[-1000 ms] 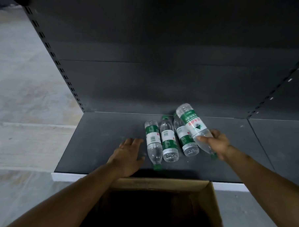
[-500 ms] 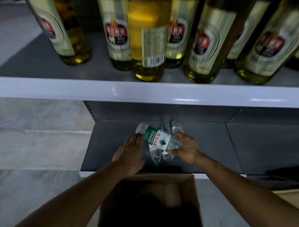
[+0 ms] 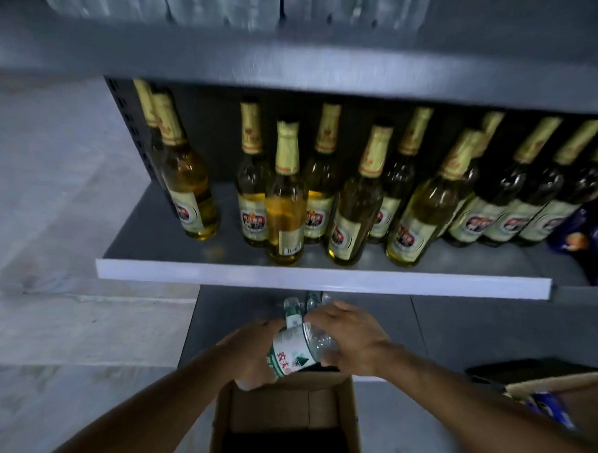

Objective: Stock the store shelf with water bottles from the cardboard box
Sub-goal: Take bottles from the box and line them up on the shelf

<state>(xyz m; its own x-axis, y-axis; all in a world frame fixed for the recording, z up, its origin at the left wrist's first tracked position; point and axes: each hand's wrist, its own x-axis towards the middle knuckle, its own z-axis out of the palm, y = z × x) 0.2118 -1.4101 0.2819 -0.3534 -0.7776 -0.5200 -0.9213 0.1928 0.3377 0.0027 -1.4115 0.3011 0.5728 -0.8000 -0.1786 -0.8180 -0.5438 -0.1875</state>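
Both hands grasp one water bottle [image 3: 293, 354] just above the cardboard box [image 3: 287, 414]: left hand [image 3: 254, 356] under its labelled body, right hand [image 3: 349, 336] around its clear end. A few bottles [image 3: 308, 303] already lie on the bottom shelf [image 3: 232, 312] behind the box; whether more remain inside the box cannot be told.

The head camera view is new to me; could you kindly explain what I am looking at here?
No machine here: a person wears one camera on the head, looking forward and down at their own arms. Both hands hold a water bottle with a green and white label: the left hand beneath it, the right hand gripping its clear end. Below them sits an open cardboard box. More water bottles lie on the dark bottom shelf, partly hidden. The shelf above carries upright glass bottles of yellow liquid.
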